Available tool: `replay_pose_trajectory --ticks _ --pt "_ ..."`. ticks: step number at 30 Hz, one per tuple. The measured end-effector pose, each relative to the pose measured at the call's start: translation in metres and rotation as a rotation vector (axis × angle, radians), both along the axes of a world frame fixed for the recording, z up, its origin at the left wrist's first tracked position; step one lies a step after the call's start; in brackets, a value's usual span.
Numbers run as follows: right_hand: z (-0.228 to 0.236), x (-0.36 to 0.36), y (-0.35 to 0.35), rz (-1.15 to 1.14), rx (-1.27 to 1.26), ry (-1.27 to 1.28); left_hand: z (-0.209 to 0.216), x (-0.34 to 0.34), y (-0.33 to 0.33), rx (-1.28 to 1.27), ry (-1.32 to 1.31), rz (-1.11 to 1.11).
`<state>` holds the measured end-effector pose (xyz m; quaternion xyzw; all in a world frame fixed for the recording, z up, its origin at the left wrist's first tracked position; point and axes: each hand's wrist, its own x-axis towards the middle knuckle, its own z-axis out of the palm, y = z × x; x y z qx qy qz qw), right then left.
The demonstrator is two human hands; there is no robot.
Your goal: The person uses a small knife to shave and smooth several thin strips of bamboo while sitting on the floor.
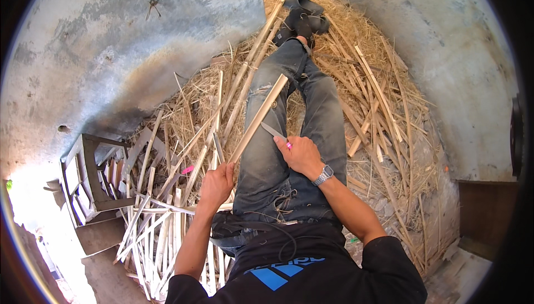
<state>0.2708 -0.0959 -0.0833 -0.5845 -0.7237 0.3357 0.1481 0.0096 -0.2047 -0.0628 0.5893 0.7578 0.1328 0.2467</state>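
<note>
Two grips come first: we see the left fingers (225, 174) curled closed on the near end of a wooden strip (259, 117), and the right fingers (295, 151) closed around the handle of a knife (272, 130). The strip slants over the left leg of the dark trousers (322, 109), its far end toward the right. The blade points left and far, its tip at the strip's right edge; whether they touch, we cannot tell. We note a metal-banded watch (323, 175) on the right wrist. Farther out, pale strips (162, 243) lie piled at near left, beside a dark open frame (104, 203). Straw (347, 23) and longer wood pieces (371, 81) cover the far right, around dark shoes (306, 7).
</note>
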Motion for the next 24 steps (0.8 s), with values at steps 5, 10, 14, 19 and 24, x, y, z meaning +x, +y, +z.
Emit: replay_pose_trajectory --ticks 5,10,14,19,24 --pt "-0.002 0.000 -0.003 0.007 -0.004 -0.028 -0.004 0.002 -0.004 0.017 -0.030 0.020" --pt "0.002 0.000 -0.005 -0.033 -0.015 -0.041 -0.002 0.001 -0.003 0.002 -0.033 0.028" --pt "0.011 -0.001 -0.006 0.029 -0.043 -0.026 -0.002 0.000 -0.001 0.001 -0.029 0.023" --pt "0.000 -0.009 -0.008 0.073 0.009 -0.005 -0.003 0.000 -0.003 -0.013 0.002 0.015" --pt "0.000 -0.010 -0.007 0.062 0.024 -0.049 0.010 -0.007 -0.012 -0.043 0.033 -0.013"
